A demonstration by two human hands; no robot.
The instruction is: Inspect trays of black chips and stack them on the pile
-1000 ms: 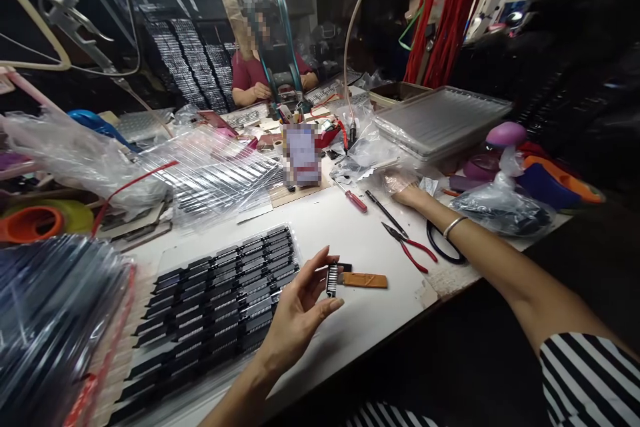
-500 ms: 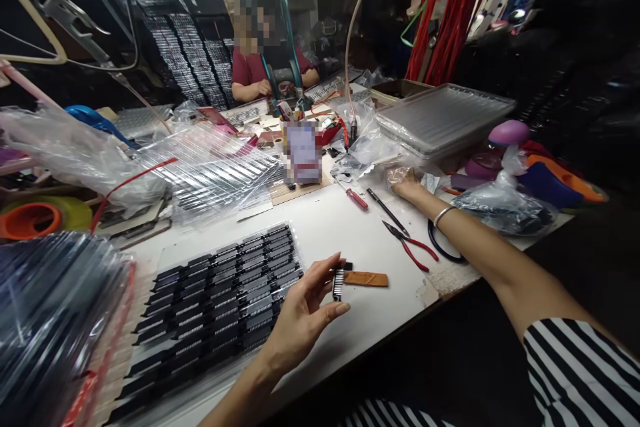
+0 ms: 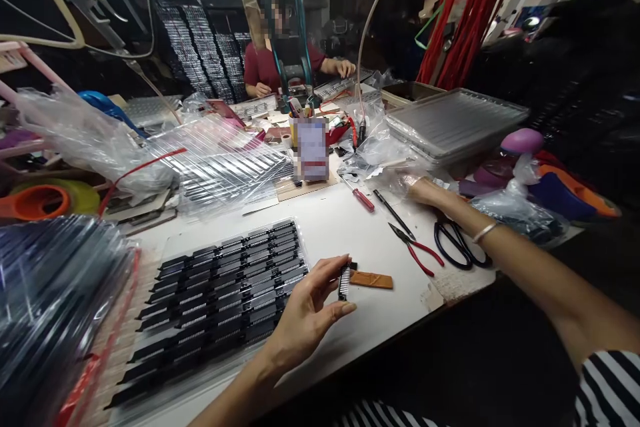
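My left hand [image 3: 310, 310] pinches a small black part with a row of silver, comb-like teeth [image 3: 345, 282] upright between thumb and fingers. Just beyond it lies a flat orange-brown strip [image 3: 373, 279] with a small black piece at its left end. Left of that hand, a clear plastic tray [image 3: 303, 240] holds rows of similar black toothed parts [image 3: 220, 300]. My right hand [image 3: 425, 191] reaches to a crumpled clear plastic bag [image 3: 393, 180] at the back right of the table. Its fingers are hidden by plastic and blur.
Pliers with red handles [image 3: 415, 250], a black pen-like tool [image 3: 394, 213], a red screwdriver [image 3: 363, 200] and black-handled scissors [image 3: 457, 247] lie between my hands. Stacked clear trays [image 3: 230, 167] lie behind. A co-worker [image 3: 260, 70] sits across the table.
My right forearm has moved right and slightly lower, uncovering more of the scissors. My left hand keeps its hold on the toothed part. The co-worker's one hand has moved outward.
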